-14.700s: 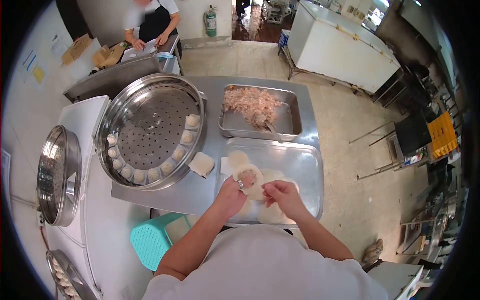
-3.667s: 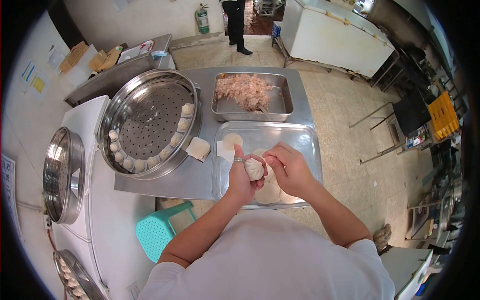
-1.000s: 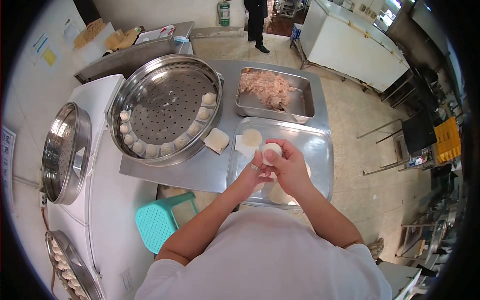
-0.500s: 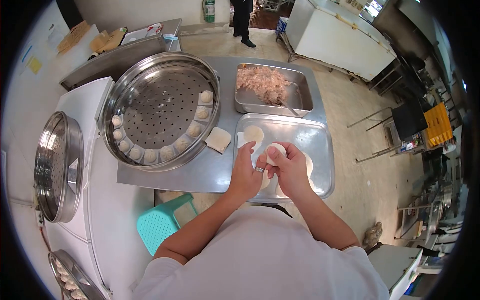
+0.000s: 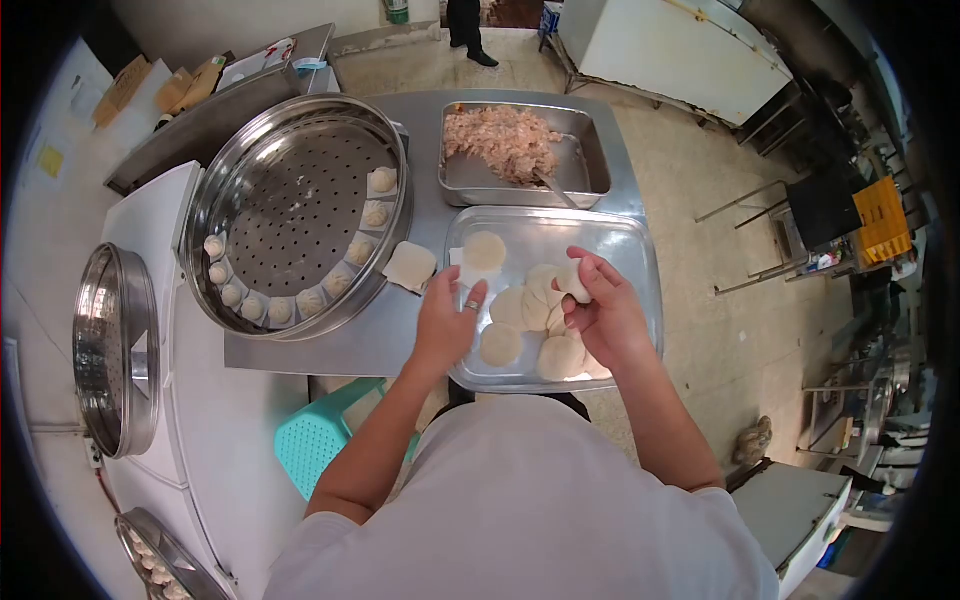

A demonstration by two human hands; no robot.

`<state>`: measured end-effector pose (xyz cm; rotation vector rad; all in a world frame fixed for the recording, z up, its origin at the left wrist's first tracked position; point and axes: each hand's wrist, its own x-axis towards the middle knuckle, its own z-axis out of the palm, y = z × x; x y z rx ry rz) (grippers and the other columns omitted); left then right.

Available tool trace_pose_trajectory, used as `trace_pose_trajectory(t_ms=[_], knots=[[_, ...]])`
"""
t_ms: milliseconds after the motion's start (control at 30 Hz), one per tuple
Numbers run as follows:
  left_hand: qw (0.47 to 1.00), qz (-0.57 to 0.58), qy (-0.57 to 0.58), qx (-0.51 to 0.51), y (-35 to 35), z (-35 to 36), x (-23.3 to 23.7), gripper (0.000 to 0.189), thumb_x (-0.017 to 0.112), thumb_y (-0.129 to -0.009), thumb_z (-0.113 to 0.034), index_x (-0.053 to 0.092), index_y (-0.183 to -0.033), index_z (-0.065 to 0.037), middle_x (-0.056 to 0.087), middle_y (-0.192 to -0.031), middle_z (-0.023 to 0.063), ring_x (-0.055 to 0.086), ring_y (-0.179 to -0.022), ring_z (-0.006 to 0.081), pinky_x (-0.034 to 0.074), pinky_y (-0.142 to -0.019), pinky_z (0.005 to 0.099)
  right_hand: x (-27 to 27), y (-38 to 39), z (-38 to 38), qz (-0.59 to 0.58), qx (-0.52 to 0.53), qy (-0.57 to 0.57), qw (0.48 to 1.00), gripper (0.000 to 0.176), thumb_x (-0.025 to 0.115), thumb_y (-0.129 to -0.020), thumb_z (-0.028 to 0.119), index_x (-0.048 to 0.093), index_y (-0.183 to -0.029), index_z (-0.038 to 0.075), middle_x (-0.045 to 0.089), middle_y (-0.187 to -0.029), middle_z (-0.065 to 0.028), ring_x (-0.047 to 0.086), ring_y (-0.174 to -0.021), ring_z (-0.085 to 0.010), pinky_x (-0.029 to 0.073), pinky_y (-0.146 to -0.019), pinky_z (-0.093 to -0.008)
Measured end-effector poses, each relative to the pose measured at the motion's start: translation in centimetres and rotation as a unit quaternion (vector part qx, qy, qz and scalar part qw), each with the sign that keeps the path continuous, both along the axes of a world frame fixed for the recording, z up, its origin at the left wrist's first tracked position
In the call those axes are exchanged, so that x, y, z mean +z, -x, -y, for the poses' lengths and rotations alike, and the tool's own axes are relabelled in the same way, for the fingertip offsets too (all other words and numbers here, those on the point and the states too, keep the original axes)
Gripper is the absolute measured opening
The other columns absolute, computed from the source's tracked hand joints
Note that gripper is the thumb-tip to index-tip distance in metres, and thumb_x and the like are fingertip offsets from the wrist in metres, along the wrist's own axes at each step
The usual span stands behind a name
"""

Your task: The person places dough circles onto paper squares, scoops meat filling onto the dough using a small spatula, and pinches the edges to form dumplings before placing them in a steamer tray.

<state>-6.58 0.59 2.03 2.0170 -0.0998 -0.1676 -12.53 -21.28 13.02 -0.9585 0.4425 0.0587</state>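
Observation:
My right hand (image 5: 610, 315) pinches a small filled bun (image 5: 572, 281) over the metal tray (image 5: 610, 228); its underside and the fingertips' exact grip are partly hidden. Flat dough rounds (image 5: 560, 357) lie on the tray below, some overlapping. Thumb and fingers apart, my left hand (image 5: 447, 320) hovers at the tray's left edge with nothing visible in it. Just above it, one dough round (image 5: 485, 251) rests on a white paper square. A stack of paper squares (image 5: 410, 266) sits on the table between the tray and the steamer.
A large perforated steamer basket (image 5: 300, 215) at left holds buns on paper squares along its rim. Behind the tray stands a pan (image 5: 525, 197) of minced filling (image 5: 503, 140) with a utensil. A green stool (image 5: 325, 440) is below; a person's legs (image 5: 465, 25) show beyond.
My hands have parted: the left moved left and opened, while the right moved right with the bun. The camera view has shifted slightly, and more dough rounds show on the tray.

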Motion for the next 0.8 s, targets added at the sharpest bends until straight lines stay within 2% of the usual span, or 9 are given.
trace_pose_trajectory(t_ms=[100, 167, 267, 367, 467, 567, 667, 800], knots=[[0.998, -0.003, -0.040, 0.037, -0.4, -0.8, -1.2, 0.054, 0.074, -0.094, -0.035, 0.059, -0.130, 0.002, 0.067, -0.123, 0.0204, 0.065, -0.110, 0.0325, 0.052, -0.095, 0.0425, -0.8, 0.5, 2.4, -0.035, -0.022, 0.001, 0.999, 0.046, 0.066, -0.102, 0.017, 0.051, -0.139, -0.004, 0.070, -0.100, -0.0129, 0.066, -0.068, -0.0140, 0.055, -0.056, -0.0272], [0.997, -0.007, -0.067, 0.034, -0.3, -1.1, -2.2, 0.051, 0.073, -0.094, -0.035, 0.061, -0.128, 0.002, 0.067, -0.122, 0.0192, 0.066, -0.106, 0.0321, 0.052, -0.094, 0.0422, -2.0, 1.2, 4.3, -0.038, 0.017, 0.009, 0.999, 0.041, 0.066, -0.101, 0.016, 0.054, -0.134, -0.005, 0.070, -0.099, -0.0130, 0.066, -0.068, -0.0142, 0.055, -0.056, -0.0279], [0.992, -0.077, -0.098, 0.022, -0.4, 0.3, -2.1, 0.047, 0.073, -0.093, -0.033, 0.064, -0.122, 0.001, 0.068, -0.117, 0.0184, 0.067, -0.103, 0.0336, 0.053, -0.090, 0.0432, -3.7, 2.3, 6.6, -0.051, 0.078, 0.010, 0.996, 0.036, 0.068, -0.099, 0.017, 0.059, -0.125, -0.005, 0.071, -0.098, -0.0130, 0.066, -0.067, -0.0139, 0.055, -0.056, -0.0286], [0.983, -0.016, -0.179, 0.033, -1.4, 2.4, -3.2, 0.045, 0.075, -0.091, -0.035, 0.066, -0.115, 0.002, 0.066, -0.115, 0.0196, 0.065, -0.104, 0.0368, 0.053, -0.088, 0.0449, -5.0, 2.8, 7.7, -0.075, 0.110, 0.012, 0.991, 0.033, 0.071, -0.097, 0.020, 0.063, -0.118, -0.004, 0.071, -0.097, -0.0128, 0.065, -0.067, -0.0137, 0.055, -0.056, -0.0291], [0.950, 0.117, -0.283, 0.059, -3.2, 4.2, -4.8, 0.046, 0.083, -0.084, -0.035, 0.068, -0.110, 0.001, 0.065, -0.110, 0.0178, 0.065, -0.097, 0.0365, 0.053, -0.083, 0.0446, -5.8, 2.8, 8.3, -0.085, 0.134, 0.020, 0.987, 0.033, 0.072, -0.096, 0.022, 0.065, -0.115, -0.003, 0.072, -0.096, -0.0119, 0.065, -0.066, -0.0135, 0.055, -0.057, -0.0292], [0.931, 0.103, -0.350, 0.027, -4.7, 4.3, -5.4, 0.047, 0.085, -0.081, -0.037, 0.067, -0.102, 0.001, 0.061, -0.110, 0.0175, 0.064, -0.100, 0.0379, 0.052, -0.083, 0.0456, -6.1, 2.8, 9.1, -0.085, 0.159, 0.024, 0.983, 0.034, 0.071, -0.097, 0.022, 0.064, -0.118, -0.003, 0.072, -0.097, -0.0124, 0.065, -0.065, -0.0143, 0.056, -0.056, -0.0297], [0.935, 0.048, -0.350, 0.012, -5.7, 4.0, -5.7, 0.046, 0.087, -0.077, -0.037, 0.067, -0.095, 0.000, 0.061, -0.109, 0.0173, 0.064, -0.100, 0.0372, 0.051, -0.083, 0.0467, -6.6, 2.8, 10.2, -0.087, 0.170, 0.023, 0.981, 0.034, 0.072, -0.097, 0.022, 0.064, -0.120, -0.003, 0.072, -0.096, -0.0120, 0.065, -0.066, -0.0145, 0.056, -0.057, -0.0299], [0.950, -0.012, -0.310, 0.048, -6.1, 3.9, -5.3, 0.044, 0.089, -0.075, -0.032, 0.069, -0.097, 0.000, 0.067, -0.098, 0.0172, 0.068, -0.093, 0.0385, 0.053, -0.082, 0.0482, -7.1, 3.0, 11.7, -0.084, 0.171, 0.024, 0.981, 0.033, 0.072, -0.096, 0.021, 0.064, -0.119, -0.002, 0.071, -0.096, -0.0103, 0.065, -0.067, -0.0143, 0.056, -0.058, -0.0301]])
